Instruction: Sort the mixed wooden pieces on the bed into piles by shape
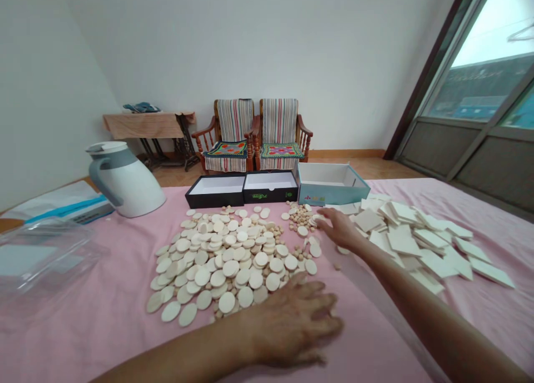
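A large heap of pale round wooden discs (221,260) lies on a pink cloth (95,333). My left hand (292,324) is blurred, with fingers spread at the heap's near edge, touching or almost touching the lowest discs. My right hand (340,230) reaches across to the far right of the heap, its fingertips against a few discs beside a cluster of small wooden beads (298,216). Whether those fingers hold any disc is hidden. To the right of that hand lies a loose spread of pale square tiles (411,241).
Behind the heap stand open black box halves (217,191) (270,187) and a pale blue box (331,184). A tilted white jug (125,180) and a transparent plastic container (41,255) sit at the left. Beyond the cloth are two chairs (254,135) and a window (471,83).
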A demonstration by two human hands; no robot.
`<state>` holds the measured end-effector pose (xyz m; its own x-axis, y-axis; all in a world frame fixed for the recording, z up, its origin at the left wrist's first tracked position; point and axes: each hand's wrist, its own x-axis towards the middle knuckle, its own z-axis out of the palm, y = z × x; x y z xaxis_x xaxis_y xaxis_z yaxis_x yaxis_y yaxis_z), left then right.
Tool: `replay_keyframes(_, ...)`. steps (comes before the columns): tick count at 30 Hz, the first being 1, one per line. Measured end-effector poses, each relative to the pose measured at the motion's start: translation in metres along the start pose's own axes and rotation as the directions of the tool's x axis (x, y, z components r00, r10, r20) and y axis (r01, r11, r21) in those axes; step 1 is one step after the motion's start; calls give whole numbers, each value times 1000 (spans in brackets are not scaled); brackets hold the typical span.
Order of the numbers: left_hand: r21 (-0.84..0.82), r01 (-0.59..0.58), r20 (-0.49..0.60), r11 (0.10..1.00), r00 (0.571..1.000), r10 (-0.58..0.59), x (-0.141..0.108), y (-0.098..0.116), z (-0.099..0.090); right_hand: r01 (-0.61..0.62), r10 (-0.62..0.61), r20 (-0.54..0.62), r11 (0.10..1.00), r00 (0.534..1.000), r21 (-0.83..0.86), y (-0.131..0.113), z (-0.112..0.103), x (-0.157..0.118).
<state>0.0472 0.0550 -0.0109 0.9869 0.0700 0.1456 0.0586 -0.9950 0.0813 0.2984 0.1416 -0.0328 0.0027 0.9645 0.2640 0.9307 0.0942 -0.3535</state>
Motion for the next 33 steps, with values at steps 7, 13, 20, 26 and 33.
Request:
replay_keyframes(7,182,-108,-10,977,994,112,51,0,27,-195,239,185,954,953,-228,-32,28,36)
replay_keyframes(13,258,116,-28,959,993,-112,31,-13,22,-146,160,261,987,952,-73,-82,45,16)
replay_keyframes(20,237,264,5,935,962,-272,14,-23,27,224,-304,210,916,929,333,-125,45,8)
replay_keyframes(26,319,251,-66,914,968,-243,10,-24,23,-47,48,24,997,999,-69,-61,29,50)
replay_keyframes(33,327,326,-125,887,945,-301,-5,-30,16,-143,158,69,973,985,-182,-31,50,54)
